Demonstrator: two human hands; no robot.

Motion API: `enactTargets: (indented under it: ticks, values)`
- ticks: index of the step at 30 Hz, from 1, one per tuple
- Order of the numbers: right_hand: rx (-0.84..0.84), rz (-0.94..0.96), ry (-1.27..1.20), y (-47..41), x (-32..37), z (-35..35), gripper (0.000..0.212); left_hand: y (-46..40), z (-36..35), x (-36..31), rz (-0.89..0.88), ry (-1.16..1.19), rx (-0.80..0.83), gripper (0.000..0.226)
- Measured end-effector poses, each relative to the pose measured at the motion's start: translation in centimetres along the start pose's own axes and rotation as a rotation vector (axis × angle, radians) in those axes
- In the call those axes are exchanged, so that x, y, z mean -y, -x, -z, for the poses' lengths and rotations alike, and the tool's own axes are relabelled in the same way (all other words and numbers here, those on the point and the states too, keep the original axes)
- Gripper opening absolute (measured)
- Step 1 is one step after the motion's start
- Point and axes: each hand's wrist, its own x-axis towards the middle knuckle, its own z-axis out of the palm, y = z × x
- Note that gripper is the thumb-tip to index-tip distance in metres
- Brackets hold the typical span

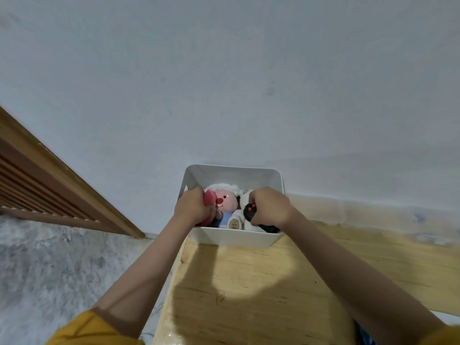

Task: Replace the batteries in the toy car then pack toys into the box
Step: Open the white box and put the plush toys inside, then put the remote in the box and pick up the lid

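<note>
Reaching into the white box (231, 239), both hands are working among the toys. The left hand (191, 207) is gripping a red plush piece (208, 198) at the box's left wall, fingers curled round it. The right hand (270, 206) is clutching a black remote with red buttons (249, 211) by the box's right side. A pink-faced plush doll (225, 201) is lying between them inside the box, which is sitting on a wooden table (261, 282) at its far edge against the wall (224, 83).
</note>
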Motion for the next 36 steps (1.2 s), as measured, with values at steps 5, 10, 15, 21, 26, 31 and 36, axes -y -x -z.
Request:
enactTargets:
  ticks: [5,10,15,21,26,31,36]
  values:
    - [0.003,-0.007,-0.005,-0.5,0.4,-1.9,0.031,0.2,0.1,-0.3,0.014,-0.014,0.006,0.034]
    - [0.062,0.009,-0.058,-0.7,-0.2,-1.7,0.045,0.4,0.0,-0.5,0.019,-0.061,0.005,0.034]
    - [0.033,0.052,-0.088,-0.4,-0.5,-1.8,0.047,1.0,0.4,-1.3,0.003,-0.132,0.015,0.022]
    - [-0.088,0.037,-0.165,1.1,-0.3,-1.0,0.063,1.6,0.8,-1.3,0.048,-0.108,-0.014,0.019]
    - [-0.200,0.034,-0.259,3.5,0.3,-0.5,0.054,3.2,1.5,-1.0,0.017,0.019,-0.024,0.025]
    - [-0.338,0.026,-0.339,7.3,1.2,-1.0,0.049,7.5,2.0,-1.1,-0.104,0.184,-0.100,0.034]
    - [-0.450,0.015,-0.424,12.6,1.8,-2.4,0.055,13.0,0.9,-1.7,-0.247,0.406,-0.170,0.057]
